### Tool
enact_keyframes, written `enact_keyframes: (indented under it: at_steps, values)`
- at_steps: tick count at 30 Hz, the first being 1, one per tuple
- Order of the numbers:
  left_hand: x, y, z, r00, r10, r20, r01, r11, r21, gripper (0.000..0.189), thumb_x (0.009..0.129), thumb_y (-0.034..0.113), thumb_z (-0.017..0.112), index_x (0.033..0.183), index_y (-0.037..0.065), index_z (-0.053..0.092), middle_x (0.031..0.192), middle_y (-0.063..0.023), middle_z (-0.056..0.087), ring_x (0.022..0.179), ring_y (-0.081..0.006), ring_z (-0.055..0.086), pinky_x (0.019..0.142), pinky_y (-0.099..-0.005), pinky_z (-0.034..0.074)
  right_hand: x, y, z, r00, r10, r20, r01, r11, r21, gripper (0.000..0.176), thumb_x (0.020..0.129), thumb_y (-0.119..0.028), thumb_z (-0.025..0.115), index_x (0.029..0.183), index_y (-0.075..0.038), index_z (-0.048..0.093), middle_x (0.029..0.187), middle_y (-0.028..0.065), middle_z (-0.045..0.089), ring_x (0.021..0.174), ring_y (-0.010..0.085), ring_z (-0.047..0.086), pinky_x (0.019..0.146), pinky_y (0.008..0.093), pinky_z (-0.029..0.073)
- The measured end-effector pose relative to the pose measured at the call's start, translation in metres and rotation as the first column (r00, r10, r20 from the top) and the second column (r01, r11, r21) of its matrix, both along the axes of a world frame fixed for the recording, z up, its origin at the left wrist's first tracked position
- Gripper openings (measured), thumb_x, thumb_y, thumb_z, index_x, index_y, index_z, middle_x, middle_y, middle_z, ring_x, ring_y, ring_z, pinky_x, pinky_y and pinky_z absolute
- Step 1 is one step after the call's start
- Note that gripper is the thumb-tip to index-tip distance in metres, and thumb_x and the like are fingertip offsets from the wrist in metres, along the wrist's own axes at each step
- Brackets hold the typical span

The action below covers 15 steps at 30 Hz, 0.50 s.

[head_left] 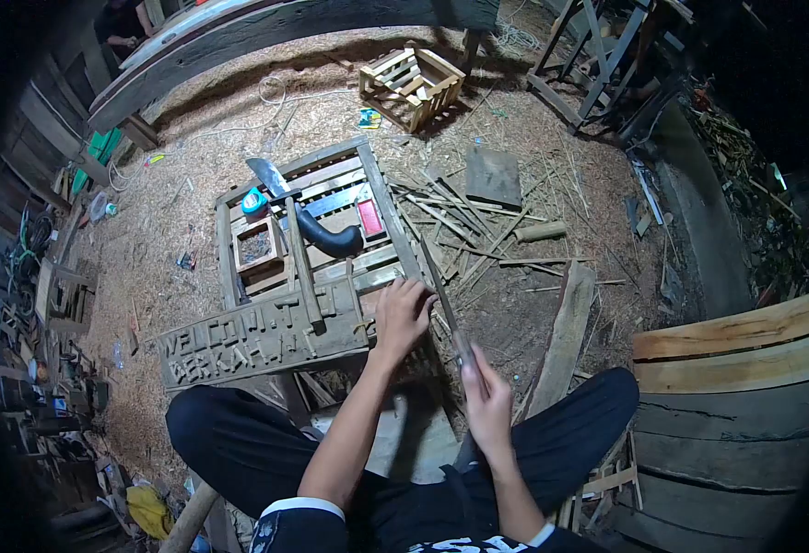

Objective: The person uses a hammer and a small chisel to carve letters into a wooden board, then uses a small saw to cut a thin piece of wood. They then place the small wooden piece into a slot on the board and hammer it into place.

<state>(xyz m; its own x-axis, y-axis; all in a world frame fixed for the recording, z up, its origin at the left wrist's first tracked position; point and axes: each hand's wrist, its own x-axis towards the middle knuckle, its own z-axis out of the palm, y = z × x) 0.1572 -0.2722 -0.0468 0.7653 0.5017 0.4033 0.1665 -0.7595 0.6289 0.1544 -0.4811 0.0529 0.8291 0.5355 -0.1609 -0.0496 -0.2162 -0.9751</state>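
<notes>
My right hand [487, 396] is wrapped round the near end of a long, thin tool with a narrow blade [449, 313], its kind hard to tell. My left hand [403, 318] has curled fingers over the right end of a wooden sign board [239, 361]; whatever they pinch is hidden. Raised wooden letters, partly reading "WELCOM" and "BERKAH", stand on the board. It rests against a slatted wooden frame [381, 194]. On that frame lie a large knife with a black curved handle [326, 237], a blue tape measure [253, 202], a red box [369, 217] and a wooden stick [301, 267].
A small wooden tray [275, 241] holds small bits. Beyond are a slatted crate [441, 101] and a long bench [266, 41], with another person [123, 23] at far left. Scrap sticks [451, 212] and a square board [493, 176] lie to the right, planks [727, 433] at lower right.
</notes>
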Motion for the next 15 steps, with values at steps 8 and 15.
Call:
enact_keyframes:
  at_steps: [8, 15]
  values:
    - [-0.001, -0.002, 0.006, 1.000, 0.003, -0.008, -0.003, 1.000, -0.024, 0.013, 0.088, 0.018, 0.078, 0.093, 0.008, 0.070, 0.092, -0.0075, 0.066, 0.094, -0.0303, 0.062, 0.079, -0.0434, 0.045, 0.009, 0.009, 0.001, 1.000, -0.006, 0.008, 0.007, 0.997, -0.083, 0.047, 0.109, -0.019, 0.057, 0.146, 0.009, 0.055, 0.142, 0.0226, 0.065, 0.132, 0.0240, 0.061, 0.111, 0.0338, 0.045]
    - [0.000, -0.003, 0.006, 1.000, -0.001, 0.006, 0.001, 0.999, -0.037, 0.013, 0.088, 0.019, 0.078, 0.091, 0.010, 0.070, 0.090, -0.0055, 0.064, 0.093, -0.0290, 0.060, 0.079, -0.0431, 0.044, 0.005, -0.001, -0.018, 0.998, -0.025, 0.061, 0.027, 0.999, -0.033, 0.048, 0.109, -0.022, 0.057, 0.146, 0.009, 0.055, 0.141, 0.0239, 0.065, 0.130, 0.0239, 0.063, 0.110, 0.0344, 0.047]
